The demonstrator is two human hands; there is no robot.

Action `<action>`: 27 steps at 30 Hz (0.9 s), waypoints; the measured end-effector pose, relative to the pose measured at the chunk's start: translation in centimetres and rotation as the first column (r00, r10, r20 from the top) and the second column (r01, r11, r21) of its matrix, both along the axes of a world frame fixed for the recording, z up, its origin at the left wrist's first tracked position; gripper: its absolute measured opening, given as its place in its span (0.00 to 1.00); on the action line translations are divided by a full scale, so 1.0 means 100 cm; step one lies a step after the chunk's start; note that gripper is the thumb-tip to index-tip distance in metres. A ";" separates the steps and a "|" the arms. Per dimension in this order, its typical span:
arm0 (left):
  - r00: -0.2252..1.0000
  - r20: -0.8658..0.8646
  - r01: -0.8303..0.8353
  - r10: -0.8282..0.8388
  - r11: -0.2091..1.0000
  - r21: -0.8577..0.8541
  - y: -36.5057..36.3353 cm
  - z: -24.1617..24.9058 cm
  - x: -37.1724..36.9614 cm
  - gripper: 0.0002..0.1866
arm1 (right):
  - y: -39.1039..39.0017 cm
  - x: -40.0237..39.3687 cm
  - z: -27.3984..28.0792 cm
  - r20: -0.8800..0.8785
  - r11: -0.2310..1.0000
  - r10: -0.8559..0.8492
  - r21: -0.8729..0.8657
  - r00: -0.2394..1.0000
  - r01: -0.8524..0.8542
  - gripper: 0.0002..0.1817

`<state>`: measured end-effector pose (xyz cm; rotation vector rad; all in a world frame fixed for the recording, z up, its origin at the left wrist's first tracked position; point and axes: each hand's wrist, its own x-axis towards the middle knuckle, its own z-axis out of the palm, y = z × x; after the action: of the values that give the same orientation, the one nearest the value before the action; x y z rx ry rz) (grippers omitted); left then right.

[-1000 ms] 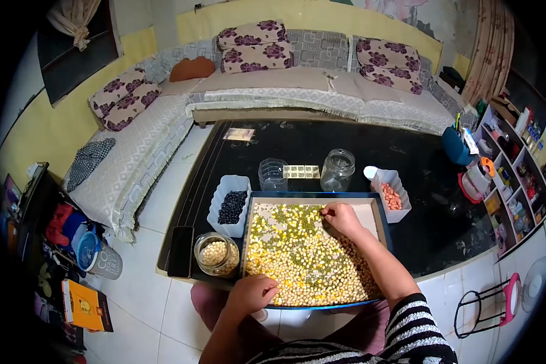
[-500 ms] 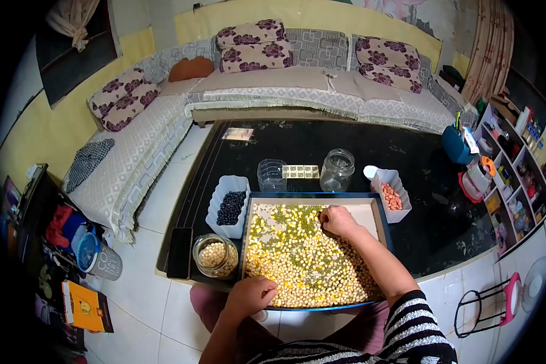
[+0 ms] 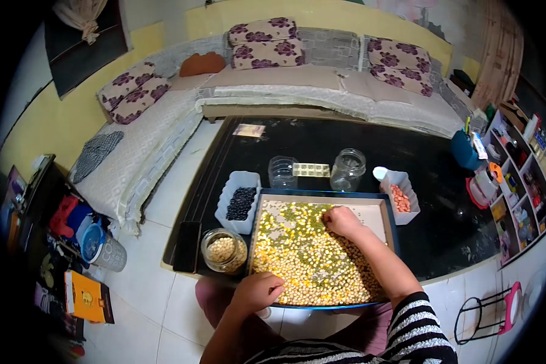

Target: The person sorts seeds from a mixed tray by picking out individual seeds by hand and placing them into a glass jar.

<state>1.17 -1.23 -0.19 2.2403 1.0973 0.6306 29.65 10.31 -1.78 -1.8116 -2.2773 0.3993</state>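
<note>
Two bare hands at shallow tray [image 3: 389,242], dark rim, mixed round pale beans, yellow kernels, small green beans inside. Right hand [image 3: 342,221]: fingers curled, nearly closed, over green beans; grip contents can't tell. Left hand [image 3: 258,292]: loosely curled at near-left rim; contents can't tell. Rounded clear jar [image 3: 224,251], smooth pale beans, left of tray.

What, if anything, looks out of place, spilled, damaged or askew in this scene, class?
No spill or damage is visible. The tray of mixed grains juts past the near edge of the table, which looks precarious. A checked cloth lies rumpled on the sofa.
</note>
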 end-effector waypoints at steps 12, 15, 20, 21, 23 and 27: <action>1.000 -0.003 0.016 -0.016 1.000 -0.008 0.000 -0.005 -0.002 0.07 | -0.020 -0.144 0.096 -0.463 0.863 0.485 0.394 0.742 -0.318 0.05; 1.000 -0.009 0.025 -0.025 1.000 0.011 0.000 -0.003 -0.001 0.07 | -0.026 -0.187 0.089 -0.454 0.805 0.586 0.417 0.671 -0.421 0.06; 1.000 0.001 0.006 -0.006 1.000 0.010 0.002 -0.010 -0.001 0.08 | -0.033 -0.190 0.078 -0.457 0.793 0.597 0.462 0.660 -0.397 0.06; 0.999 -0.042 0.012 -0.012 1.000 0.001 0.001 -0.007 -0.001 0.08 | -0.035 -0.185 0.079 -0.508 0.800 0.586 0.488 0.631 -0.351 0.06; 0.999 -0.034 0.017 -0.017 1.000 -0.010 0.000 -0.006 -0.001 0.08 | -0.038 -0.156 0.076 -0.511 0.846 0.513 0.439 0.690 -0.303 0.06; 1.000 -0.023 0.004 -0.004 1.000 -0.026 0.000 -0.002 -0.001 0.07 | -0.033 -0.072 0.044 -0.445 0.964 0.236 0.221 0.864 -0.149 0.07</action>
<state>1.06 -1.24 -0.43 2.2321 1.1060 0.5871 22.46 7.03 2.64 -1.2339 -2.0714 0.5729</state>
